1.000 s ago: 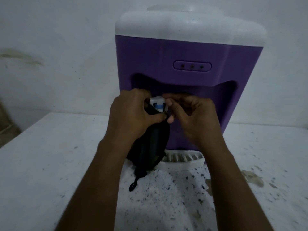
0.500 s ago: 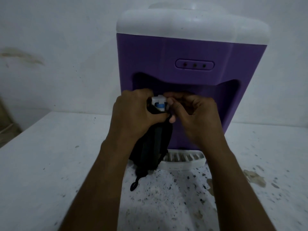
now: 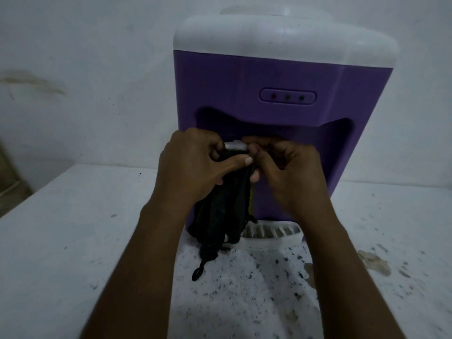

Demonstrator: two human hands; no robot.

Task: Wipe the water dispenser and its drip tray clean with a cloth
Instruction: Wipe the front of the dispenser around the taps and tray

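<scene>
A purple water dispenser (image 3: 281,79) with a white top stands on a speckled white counter. In its front recess a white tap (image 3: 235,145) sticks out between my hands. My left hand (image 3: 195,165) grips a dark cloth (image 3: 223,211) against the tap; the cloth hangs down to the counter. My right hand (image 3: 286,170) pinches the tap and the cloth's edge from the right. The white slatted drip tray (image 3: 271,237) sits at the dispenser's foot, its left part hidden by the cloth.
The counter (image 3: 73,241) carries dark specks and a brownish stain (image 3: 374,263) at the right. A white wall (image 3: 85,69) rises right behind the dispenser. At the far left the counter ends, with a brown object (image 3: 9,182) beyond it.
The cloth has been pulled up over the tap, so the blue part of the tap no longer shows. Both hands stay at the tap.
</scene>
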